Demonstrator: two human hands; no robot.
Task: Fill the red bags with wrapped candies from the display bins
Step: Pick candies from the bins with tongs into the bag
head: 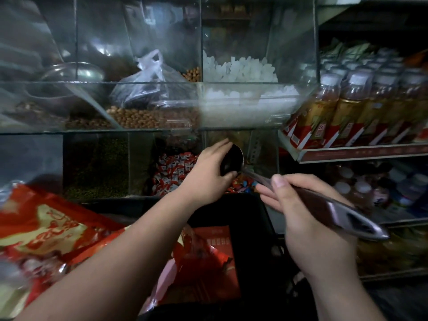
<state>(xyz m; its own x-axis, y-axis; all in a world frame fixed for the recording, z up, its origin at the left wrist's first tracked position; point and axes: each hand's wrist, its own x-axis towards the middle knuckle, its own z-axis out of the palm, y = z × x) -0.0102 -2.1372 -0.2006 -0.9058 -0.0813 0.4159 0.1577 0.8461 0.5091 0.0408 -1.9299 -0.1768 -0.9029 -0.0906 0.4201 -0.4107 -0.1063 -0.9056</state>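
Observation:
My right hand (303,218) grips the long metal handle of a ladle (324,207), its dark bowl tipped up in front of the lower glass bins. My left hand (208,174) curls over that bowl, fingers around its rim. Just behind it a bin holds red-and-white wrapped candies (173,172), and a few colourful wrapped candies (240,185) show below the ladle's bowl. A red bag (208,258) lies beneath my arms on a dark surface. Another large red and gold bag (46,230) lies at the lower left.
Upper glass bins hold peanuts (148,117), white rock sugar (240,70) and a metal bowl (74,75). A bin of green beans (97,167) is left of the candies. Shelves of bottled drinks (356,105) stand on the right.

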